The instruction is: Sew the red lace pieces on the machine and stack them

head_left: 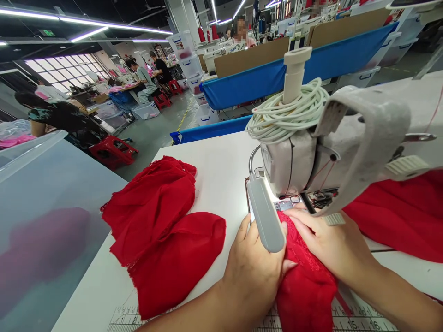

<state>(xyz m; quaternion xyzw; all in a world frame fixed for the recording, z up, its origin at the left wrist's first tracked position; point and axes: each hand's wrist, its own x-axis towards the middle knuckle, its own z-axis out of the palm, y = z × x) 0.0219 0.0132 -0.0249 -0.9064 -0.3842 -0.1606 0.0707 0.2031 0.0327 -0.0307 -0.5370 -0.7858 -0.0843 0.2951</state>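
Lace-trimmed red fabric is running between the left hand, curling at its nine o'clock, grip unclear, and the right hand, pressing flat-fingered at two, toward the sewing machine at twelve.

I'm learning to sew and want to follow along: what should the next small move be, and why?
Probably ease the red fabric slightly forward under the sewing machine: its far end is at the lit stitching area, and the left hand and right hand are on either side, placed to guide it.
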